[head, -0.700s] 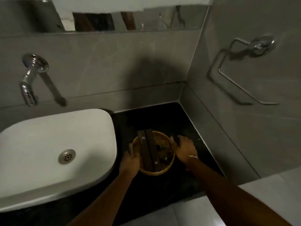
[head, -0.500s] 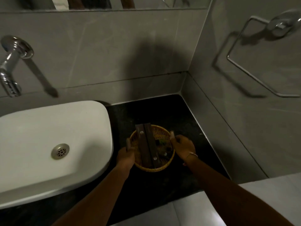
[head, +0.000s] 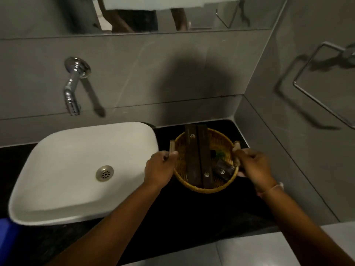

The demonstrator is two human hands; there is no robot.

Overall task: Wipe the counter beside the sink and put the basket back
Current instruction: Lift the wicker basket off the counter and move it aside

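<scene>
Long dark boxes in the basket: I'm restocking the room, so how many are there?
2. Both long dark boxes lie side by side across the basket: the left one and the right one. A smaller dark packet sits to their right; more could hide underneath.

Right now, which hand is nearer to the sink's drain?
Left. The left hand grips the basket handle on the side beside the sink, so it is closer to the drain. The right hand holds the far handle, by the side wall.

Basket [head: 206, 187] on counter [head: 192, 212], right of sink [head: 67, 179]; tap [head: 74, 87] behind sink.
</scene>
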